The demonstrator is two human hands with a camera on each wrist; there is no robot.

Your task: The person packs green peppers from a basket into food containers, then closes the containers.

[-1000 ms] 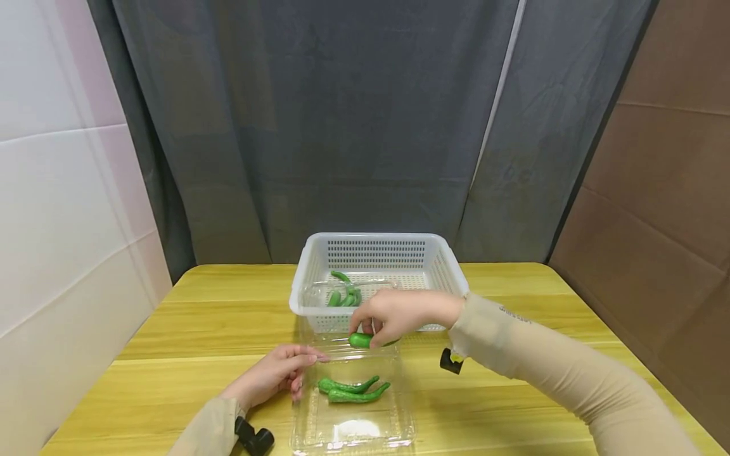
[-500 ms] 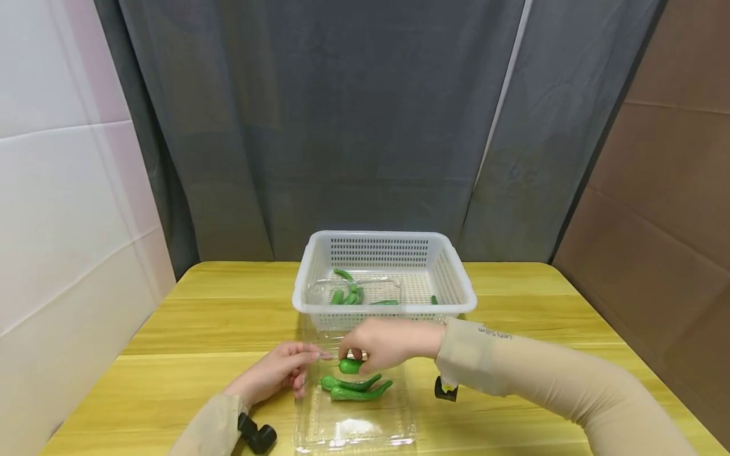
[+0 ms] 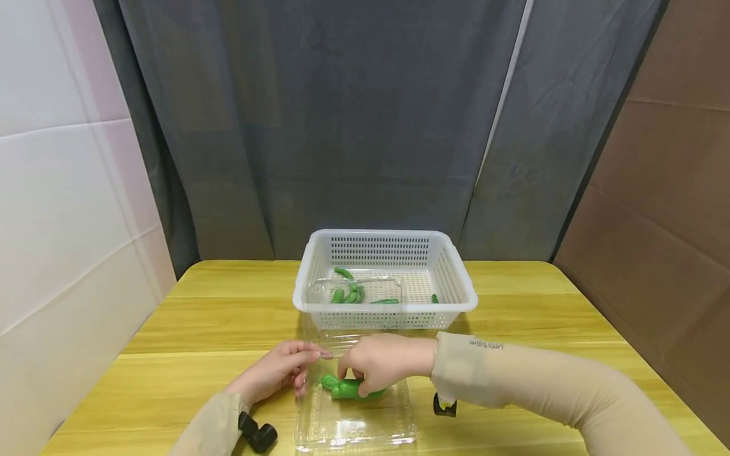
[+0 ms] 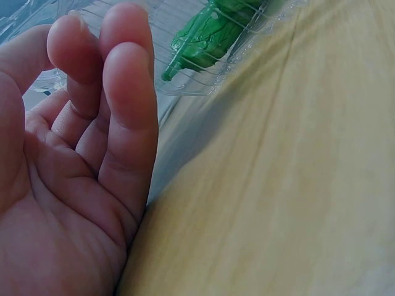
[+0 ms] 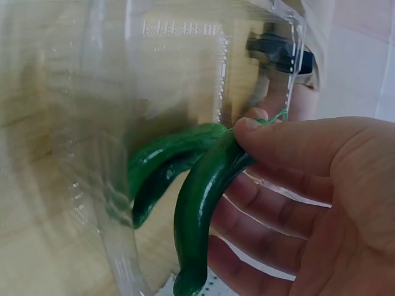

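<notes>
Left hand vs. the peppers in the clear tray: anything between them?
Head view: only the clear tray's left wall separates the left hand from the peppers.

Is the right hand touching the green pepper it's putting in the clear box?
Touching. The right wrist view shows the right hand with its thumb and fingers pinching the green pepper near its stem, no gap between them.

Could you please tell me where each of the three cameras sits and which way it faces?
Head: worn high, looking down the table at the basket; both hands and sleeves show.
Left wrist: beside the left hand, facing the clear tray.
Right wrist: under the right hand pinching a green pepper.
All share tray and peppers.
</notes>
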